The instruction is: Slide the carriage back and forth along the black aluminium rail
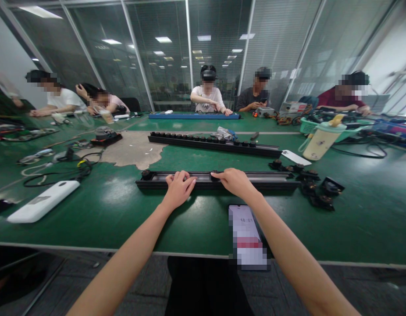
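Observation:
A long black rail (268,179) with a pale inner channel lies across the table before me. My left hand (179,188) rests on its left half, fingers bent over the channel and thumb along the near side. Farther right, my right hand (236,181) has its fingertips on a small black round-topped piece (214,174) in the channel; the underside of the grip is hidden. Another round-topped piece (146,175) sits at the rail's left end. Several loose black pieces (322,201) are scattered by the right end.
A second rail (216,146) filled with similar pieces lies beyond. Near me are a phone (247,228) and a white elongated device (45,201). A cream bottle (324,140) stands at right by a green basket (304,126). Cables (86,169) lie at left; several people sit around the table.

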Motion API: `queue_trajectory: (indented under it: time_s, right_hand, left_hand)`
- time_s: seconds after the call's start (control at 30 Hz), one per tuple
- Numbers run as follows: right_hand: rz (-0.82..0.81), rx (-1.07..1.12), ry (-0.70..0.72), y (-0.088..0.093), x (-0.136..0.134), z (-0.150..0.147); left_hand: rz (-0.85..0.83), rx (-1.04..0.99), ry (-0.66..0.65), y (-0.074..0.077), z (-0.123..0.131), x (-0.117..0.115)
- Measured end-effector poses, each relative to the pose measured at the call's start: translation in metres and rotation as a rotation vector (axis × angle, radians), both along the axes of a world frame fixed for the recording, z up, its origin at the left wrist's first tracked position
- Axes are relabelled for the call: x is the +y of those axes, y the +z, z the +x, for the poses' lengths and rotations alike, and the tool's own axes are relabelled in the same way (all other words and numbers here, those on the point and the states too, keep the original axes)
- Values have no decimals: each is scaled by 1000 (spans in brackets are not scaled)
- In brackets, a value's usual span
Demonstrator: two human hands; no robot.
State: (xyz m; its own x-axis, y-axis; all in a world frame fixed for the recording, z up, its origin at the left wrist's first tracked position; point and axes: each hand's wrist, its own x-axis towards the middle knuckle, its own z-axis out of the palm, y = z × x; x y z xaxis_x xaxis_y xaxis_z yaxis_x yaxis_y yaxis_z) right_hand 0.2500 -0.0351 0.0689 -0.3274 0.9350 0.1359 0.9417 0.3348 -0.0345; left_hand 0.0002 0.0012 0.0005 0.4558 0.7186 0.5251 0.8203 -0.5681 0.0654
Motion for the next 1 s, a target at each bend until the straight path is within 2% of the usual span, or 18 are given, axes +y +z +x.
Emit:
queue_trajectory:
  time_s: [0.5,1.0]
  right_hand:
    - [5,-69,-8,1,-1,-2]
    - [-12,-15,-27,4,-2,3]
  left_hand:
    - [9,8,4,-1,1,0]
    - [-5,-3,4,0,0,0]
